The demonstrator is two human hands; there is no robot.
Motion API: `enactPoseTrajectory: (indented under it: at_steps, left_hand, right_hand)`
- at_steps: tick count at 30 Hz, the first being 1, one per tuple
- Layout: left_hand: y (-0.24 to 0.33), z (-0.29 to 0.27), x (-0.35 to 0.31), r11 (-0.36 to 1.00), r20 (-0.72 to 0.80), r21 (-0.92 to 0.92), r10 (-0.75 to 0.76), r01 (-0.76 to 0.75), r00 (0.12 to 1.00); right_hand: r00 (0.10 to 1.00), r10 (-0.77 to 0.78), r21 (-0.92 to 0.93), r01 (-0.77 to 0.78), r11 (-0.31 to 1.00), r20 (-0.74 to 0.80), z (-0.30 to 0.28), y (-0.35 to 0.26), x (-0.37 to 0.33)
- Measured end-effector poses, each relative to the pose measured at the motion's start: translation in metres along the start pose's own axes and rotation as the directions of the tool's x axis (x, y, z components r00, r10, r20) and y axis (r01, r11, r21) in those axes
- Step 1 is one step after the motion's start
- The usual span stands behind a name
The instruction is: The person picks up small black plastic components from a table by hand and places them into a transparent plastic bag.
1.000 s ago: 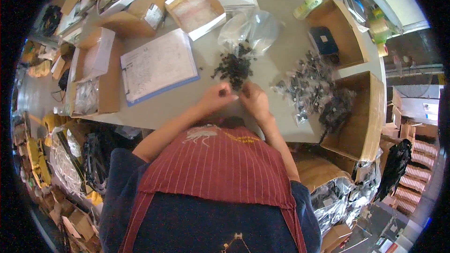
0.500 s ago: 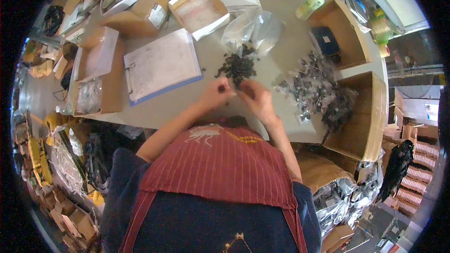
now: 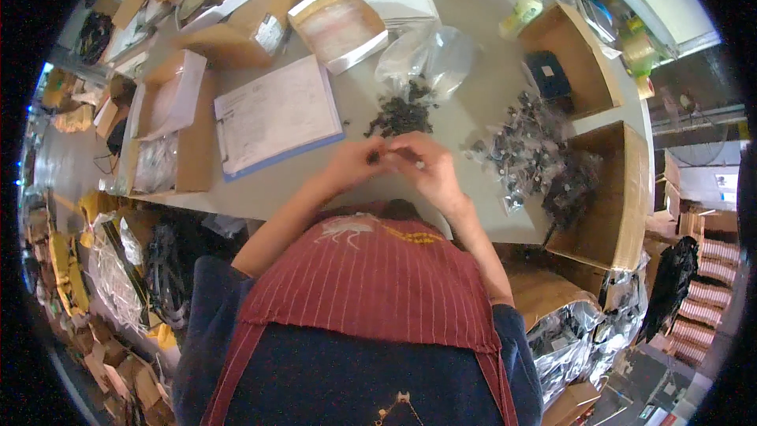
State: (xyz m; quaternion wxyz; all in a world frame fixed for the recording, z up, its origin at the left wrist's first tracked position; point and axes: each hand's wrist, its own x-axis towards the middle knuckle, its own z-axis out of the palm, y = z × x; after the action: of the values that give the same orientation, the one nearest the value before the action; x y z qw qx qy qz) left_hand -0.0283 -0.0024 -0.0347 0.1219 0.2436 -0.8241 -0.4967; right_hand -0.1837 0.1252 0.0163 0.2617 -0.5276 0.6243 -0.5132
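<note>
Over the near part of the grey table, my two hands meet at the fingertips. Curled fingers of my left hand (image 3: 352, 166) close around small black parts (image 3: 374, 157), of which only a dark bit shows. My right hand (image 3: 432, 170) is closed in a pinch against the left fingertips; a tiny whitish spot shows at its fingers, too small to name. Just beyond the hands lies a loose pile of small black parts (image 3: 404, 113). An open clear plastic bag (image 3: 430, 59) lies behind the pile, its mouth toward it.
Right of my hands is a heap of small filled clear bags (image 3: 524, 146), beside an open cardboard box (image 3: 611, 213). A clipboard with paper (image 3: 276, 114) lies left. Further off are a shallow open carton (image 3: 337, 28), a bottle (image 3: 522, 12) and another cardboard box (image 3: 579, 51).
My right hand has come away from the edge of the black pile and closed in on my left hand. Both hands now touch at the fingertips.
</note>
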Motion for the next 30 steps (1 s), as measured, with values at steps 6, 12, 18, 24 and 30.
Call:
enactPoseTrajectory:
  at_steps: [6,12,18,24,30]
  left_hand:
    - [0.015,-0.002,0.010,0.992,0.251,-0.125,0.059,-0.028,0.966]
    - [0.061,-0.018,0.006,0.975,0.314,-0.206,0.145,-0.081,0.939]
    - [0.046,-0.016,0.006,0.975,-0.102,-0.147,0.155,-0.169,0.983]
    - [0.068,-0.023,0.008,0.956,-0.142,-0.283,0.036,-0.075,0.989]
    - [0.079,-0.020,0.006,0.942,-0.307,0.170,0.330,-0.290,0.893]
  right_hand:
    - [0.953,-0.291,-0.169,0.301,0.938,0.083,-0.025,-0.025,0.005]
    - [0.916,-0.367,-0.220,0.396,0.892,0.160,-0.028,-0.016,0.004]
    - [0.982,-0.179,-0.204,0.163,0.965,-0.061,-0.030,-0.023,0.000]
    - [0.978,-0.113,-0.191,0.078,0.979,-0.176,-0.026,-0.027,0.001]
    - [0.980,-0.108,-0.083,0.096,0.992,-0.164,-0.019,-0.030,0.005]
